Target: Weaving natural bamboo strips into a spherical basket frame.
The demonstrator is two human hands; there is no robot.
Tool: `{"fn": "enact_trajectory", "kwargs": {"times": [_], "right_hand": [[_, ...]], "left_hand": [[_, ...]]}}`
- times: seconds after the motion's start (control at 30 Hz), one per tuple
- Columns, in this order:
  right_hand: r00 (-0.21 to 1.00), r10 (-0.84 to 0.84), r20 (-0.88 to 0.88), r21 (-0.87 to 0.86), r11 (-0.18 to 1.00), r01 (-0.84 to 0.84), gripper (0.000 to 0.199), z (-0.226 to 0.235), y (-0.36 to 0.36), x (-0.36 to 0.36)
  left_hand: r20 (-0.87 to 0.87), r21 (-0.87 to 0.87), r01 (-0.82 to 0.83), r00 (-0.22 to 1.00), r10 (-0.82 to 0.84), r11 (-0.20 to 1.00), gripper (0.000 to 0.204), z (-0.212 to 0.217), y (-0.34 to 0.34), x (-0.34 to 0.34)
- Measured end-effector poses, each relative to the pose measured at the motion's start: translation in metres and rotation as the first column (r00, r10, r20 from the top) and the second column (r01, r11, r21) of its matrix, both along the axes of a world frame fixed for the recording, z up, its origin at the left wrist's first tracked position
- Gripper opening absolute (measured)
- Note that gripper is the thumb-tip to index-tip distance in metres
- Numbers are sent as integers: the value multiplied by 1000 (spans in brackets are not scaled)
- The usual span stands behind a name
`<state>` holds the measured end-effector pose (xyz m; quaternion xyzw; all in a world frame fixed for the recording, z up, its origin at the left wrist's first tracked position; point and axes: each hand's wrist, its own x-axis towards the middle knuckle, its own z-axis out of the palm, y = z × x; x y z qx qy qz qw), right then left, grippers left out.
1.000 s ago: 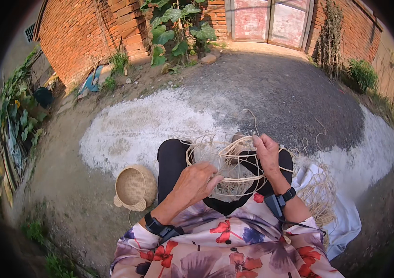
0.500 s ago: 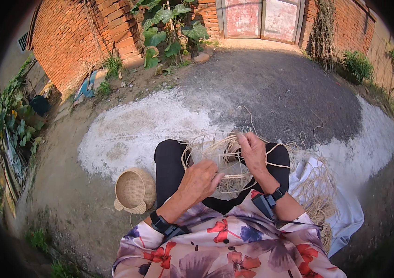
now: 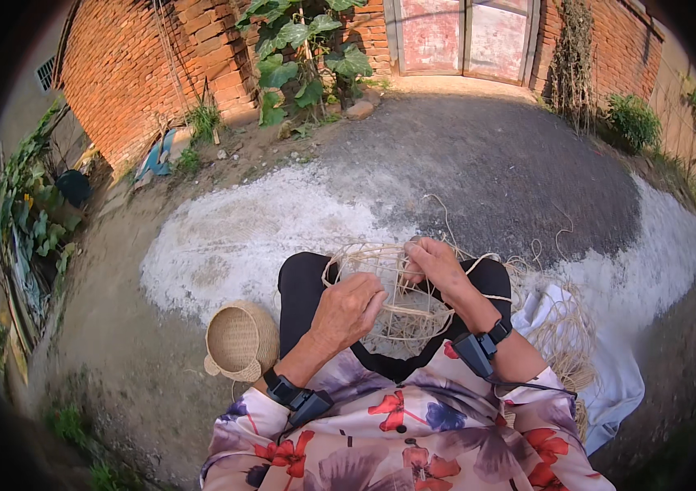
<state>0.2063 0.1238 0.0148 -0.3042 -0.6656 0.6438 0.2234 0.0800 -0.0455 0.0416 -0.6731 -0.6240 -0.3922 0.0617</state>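
Note:
Between my knees sits an open, see-through frame of pale straw cords [image 3: 415, 312], like a loosely started basket. My left hand [image 3: 350, 308] is on its left side, fingers curled and thumb pressed in; whatever they pinch is hidden beneath the hand. At the far right part of the frame, my right hand [image 3: 436, 267] pinches a straw cord, thumb against fingers. One loose cord trails forward from there onto the ground. On the ground by my left knee rests a tightly woven round basket [image 3: 265, 337] with small ear-like tabs, its opening turned toward me.
A heap of loose straw cords [image 3: 567, 348] lies on a white cloth [image 3: 615, 380] to my right. Ahead, the ground has white powdery patches [image 3: 225, 221] and a dark patch [image 3: 520, 172]. Brick walls [image 3: 123, 69], a leafy climbing plant [image 3: 309, 57] and a faded double door [image 3: 495, 39] stand beyond.
My left hand has shifted a little left and up along the frame. My right hand has come slightly left and turned over its cord. The frame has tilted a bit.

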Motion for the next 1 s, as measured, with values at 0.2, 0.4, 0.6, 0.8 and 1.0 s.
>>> {"fn": "enact_trajectory", "kwargs": {"times": [0.2, 0.4, 0.6, 0.8, 1.0], "right_hand": [[998, 10, -64, -12, 1000, -11, 27, -6, 0, 1], [994, -53, -94, 55, 997, 58, 37, -15, -9, -1], [960, -240, -141, 251, 930, 270, 36, -24, -21, -6], [950, -237, -201, 291, 912, 289, 30, -15, -15, 9], [952, -210, -221, 95, 967, 236, 30, -8, -12, 24]], "left_hand": [[-132, -297, -6, 991, -35, 955, 21, -8, 5, 16], [-173, -308, -14, 984, -41, 951, 32, -12, 4, 21], [-165, -316, 2, 985, -57, 949, 30, -10, 4, 26], [-121, -272, 43, 990, -79, 961, 19, 5, -1, 24], [9, -25, -28, 1000, 28, 999, 18, 14, -11, 4]]}}
